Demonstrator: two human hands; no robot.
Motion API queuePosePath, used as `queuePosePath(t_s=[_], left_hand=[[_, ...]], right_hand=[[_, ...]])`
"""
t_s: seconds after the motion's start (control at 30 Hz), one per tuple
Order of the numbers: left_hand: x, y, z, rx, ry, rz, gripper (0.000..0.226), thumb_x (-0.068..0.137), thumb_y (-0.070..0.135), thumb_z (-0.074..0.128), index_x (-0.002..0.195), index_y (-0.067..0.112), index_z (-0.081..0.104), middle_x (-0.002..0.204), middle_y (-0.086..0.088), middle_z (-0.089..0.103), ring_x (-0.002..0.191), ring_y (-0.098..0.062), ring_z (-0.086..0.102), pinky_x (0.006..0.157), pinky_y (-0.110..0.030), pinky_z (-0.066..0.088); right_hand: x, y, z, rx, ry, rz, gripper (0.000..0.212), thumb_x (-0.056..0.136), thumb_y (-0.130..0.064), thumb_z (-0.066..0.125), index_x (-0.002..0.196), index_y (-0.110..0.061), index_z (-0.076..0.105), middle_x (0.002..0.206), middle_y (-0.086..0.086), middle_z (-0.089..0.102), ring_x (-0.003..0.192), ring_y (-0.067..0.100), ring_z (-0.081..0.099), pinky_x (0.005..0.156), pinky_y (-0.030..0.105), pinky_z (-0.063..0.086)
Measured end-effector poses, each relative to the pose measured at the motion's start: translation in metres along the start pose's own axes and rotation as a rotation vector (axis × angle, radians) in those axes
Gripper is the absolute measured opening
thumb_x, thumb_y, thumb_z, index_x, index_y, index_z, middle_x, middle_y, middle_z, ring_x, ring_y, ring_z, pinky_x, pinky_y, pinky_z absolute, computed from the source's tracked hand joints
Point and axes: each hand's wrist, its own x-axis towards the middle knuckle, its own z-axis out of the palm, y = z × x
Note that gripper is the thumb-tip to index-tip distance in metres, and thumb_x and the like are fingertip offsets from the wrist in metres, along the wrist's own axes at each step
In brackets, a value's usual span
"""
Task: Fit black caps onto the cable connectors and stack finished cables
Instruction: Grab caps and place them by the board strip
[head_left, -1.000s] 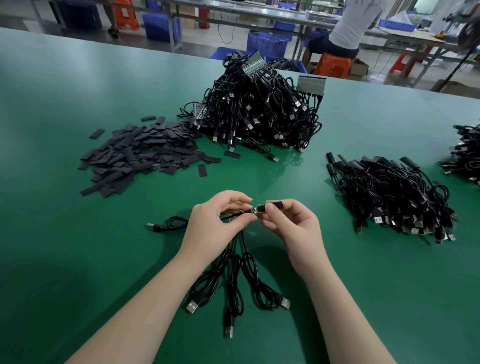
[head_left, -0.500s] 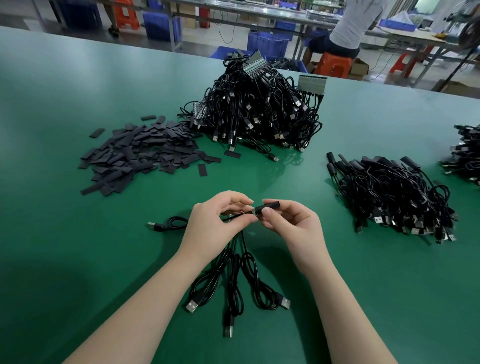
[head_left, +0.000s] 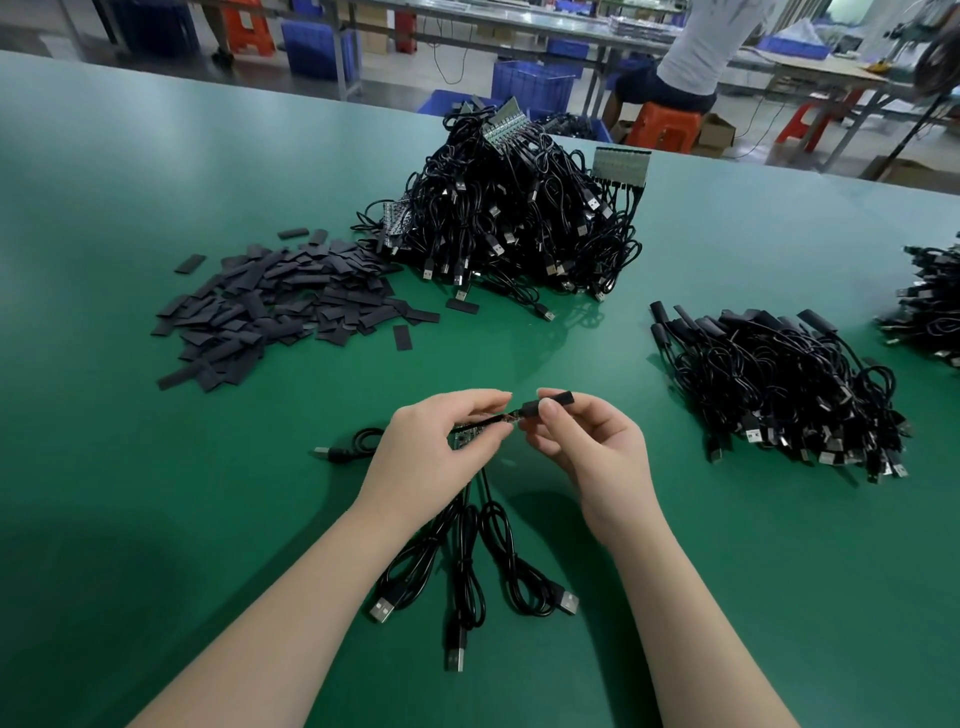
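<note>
Capping step, one cable: left hand (head_left: 441, 447) pinches the connector (head_left: 480, 427) above the table (head_left: 156, 493); right hand (head_left: 592, 447) pinches the black cap (head_left: 550, 402), its mouth at the connector's tip — seemingly part-seated. Next: push home, then onto the finished stack (head_left: 779, 384), right.

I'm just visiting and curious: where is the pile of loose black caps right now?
In the head view, the loose black caps lie heaped on the green table, far left of the hands, just left of the big tangled cable heap.

Factory floor: benches (head_left: 519, 23), cable heaps (head_left: 519, 218)
</note>
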Motion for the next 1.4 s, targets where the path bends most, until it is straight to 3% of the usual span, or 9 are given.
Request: queuePosePath(t_s=[0.1,0.2,0.27,0.43,0.7,0.93,1.07,1.23,1.4], left_hand=[[0.001,-0.002,-0.002,0.121,0.044,-0.023,0.016,0.084,0.035,0.073,0.1,0.034,0.076,0.094,0.025,0.071,0.092,0.008,0.064,0.081,-0.019,0.052],[0.0,-0.001,-0.002,0.173,0.047,0.036,0.014,0.087,0.033,0.071,0.1,0.032,0.076,0.094,0.02,0.072,0.091,0.003,0.064,0.077,-0.024,0.053],[-0.001,0.001,0.0,0.201,0.04,0.084,0.014,0.088,0.031,0.071,0.1,0.029,0.077,0.094,0.018,0.073,0.09,0.001,0.065,0.075,-0.026,0.053],[-0.002,0.003,0.001,0.162,-0.006,0.098,0.02,0.084,0.038,0.068,0.1,0.03,0.076,0.091,0.019,0.073,0.088,0.0,0.065,0.076,-0.029,0.053],[0.0,0.001,0.002,0.197,0.031,0.014,0.016,0.084,0.027,0.073,0.097,0.035,0.077,0.089,0.021,0.072,0.088,0.004,0.063,0.077,-0.021,0.052],[-0.004,0.005,0.003,0.185,0.12,0.091,0.013,0.078,0.022,0.074,0.088,0.029,0.078,0.08,0.019,0.071,0.08,0.0,0.064,0.069,-0.021,0.051],[-0.005,0.007,0.006,0.175,0.172,0.104,0.008,0.076,0.024,0.07,0.08,0.024,0.077,0.075,0.015,0.071,0.075,-0.003,0.064,0.069,-0.025,0.051],[-0.005,0.008,0.005,0.174,0.155,0.102,0.007,0.077,0.025,0.07,0.079,0.026,0.076,0.073,0.016,0.069,0.075,-0.004,0.063,0.068,-0.026,0.05],[-0.005,0.009,0.004,0.157,0.143,0.095,0.01,0.077,0.025,0.069,0.082,0.025,0.078,0.076,0.016,0.07,0.077,-0.003,0.064,0.071,-0.027,0.052]], right_hand=[[0.0,0.0,0.001,0.017,0.011,0.006,0.011,0.077,-0.024,0.075,0.086,-0.025,0.08,0.087,0.007,0.076,0.087,0.02,0.074,0.077,0.024,0.057],[-0.001,0.0,0.003,-0.009,-0.001,0.021,0.005,0.081,-0.018,0.079,0.083,-0.022,0.08,0.087,0.004,0.076,0.081,0.015,0.072,0.074,0.021,0.056],[-0.002,0.001,0.005,-0.057,-0.009,0.016,0.012,0.085,-0.013,0.074,0.08,-0.022,0.08,0.091,0.002,0.077,0.078,0.011,0.071,0.072,0.02,0.056],[-0.003,0.002,0.006,-0.115,0.003,0.005,0.015,0.086,-0.014,0.074,0.083,-0.027,0.081,0.079,0.003,0.076,0.075,0.011,0.069,0.071,0.019,0.055],[-0.005,0.005,0.012,-0.189,-0.02,-0.02,0.019,0.088,-0.013,0.073,0.08,-0.028,0.08,0.076,0.0,0.075,0.07,0.005,0.067,0.07,0.017,0.054],[-0.008,0.007,0.015,-0.201,0.013,-0.047,0.022,0.089,-0.013,0.071,0.076,-0.028,0.08,0.073,-0.005,0.074,0.07,0.002,0.068,0.069,0.014,0.053],[-0.009,0.009,0.019,-0.212,-0.004,-0.048,0.017,0.091,-0.018,0.071,0.08,-0.028,0.079,0.072,-0.007,0.073,0.069,0.004,0.066,0.073,0.02,0.055],[-0.008,0.01,0.018,-0.255,-0.008,-0.053,0.016,0.089,-0.02,0.073,0.077,-0.029,0.079,0.072,-0.009,0.072,0.071,0.004,0.066,0.075,0.024,0.056],[-0.01,0.01,0.02,-0.201,0.026,-0.053,0.015,0.089,-0.018,0.072,0.079,-0.026,0.079,0.073,-0.005,0.073,0.07,0.005,0.066,0.073,0.02,0.055]])
